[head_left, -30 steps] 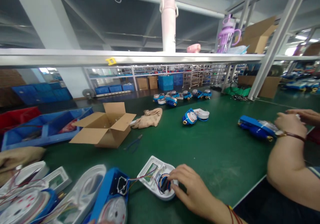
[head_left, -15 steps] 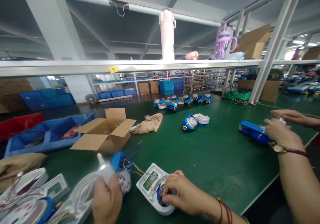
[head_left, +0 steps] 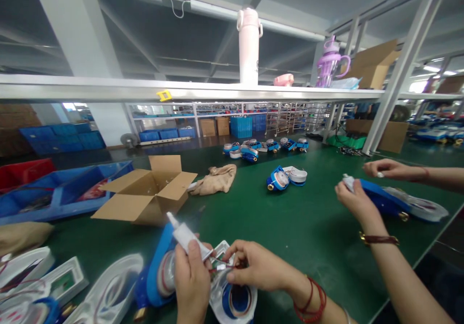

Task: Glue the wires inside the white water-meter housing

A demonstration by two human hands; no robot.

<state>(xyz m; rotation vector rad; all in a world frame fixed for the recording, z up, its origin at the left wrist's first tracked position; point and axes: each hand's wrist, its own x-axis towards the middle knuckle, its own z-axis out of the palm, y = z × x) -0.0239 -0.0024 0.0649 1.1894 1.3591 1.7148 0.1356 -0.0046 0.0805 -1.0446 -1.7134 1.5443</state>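
My left hand is closed around a white squeeze tube whose pointed nozzle faces up and left. Just beside it a blue meter body with a round clear-covered face leans on the bench, partly hidden by this hand. My right hand pinches thin wires with a small white connector, close to the left fingertips. Beneath both hands lies a white plastic housing with a round opening and a blue ring inside.
More white housings and meter parts crowd the lower left. An open cardboard box, a blue bin and a brown cloth stand farther back. Several blue meters are beyond. At right, a co-worker's hands hold a tube and small cap.
My left hand has moved right, and the tube tilts more. My right hand has risen from the housing's opening with wires. The meter body and housing have shifted. The co-worker's hands have moved apart.
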